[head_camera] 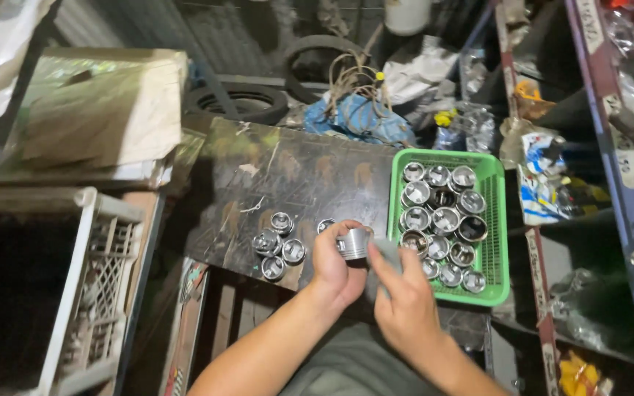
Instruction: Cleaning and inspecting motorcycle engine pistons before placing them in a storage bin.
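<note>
My left hand [335, 264] grips a shiny round metal piston [354, 243] over the dark board [295, 176]. My right hand [405, 301] presses a grey cloth [389, 253] against it, beside the green plastic basket [497, 220] of pistons.

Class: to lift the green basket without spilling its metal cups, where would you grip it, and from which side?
Probably grip the green basket by its two long rims, coming from above, fingers outside: the metal cups fill the inside, leaving only the rims free.
</note>
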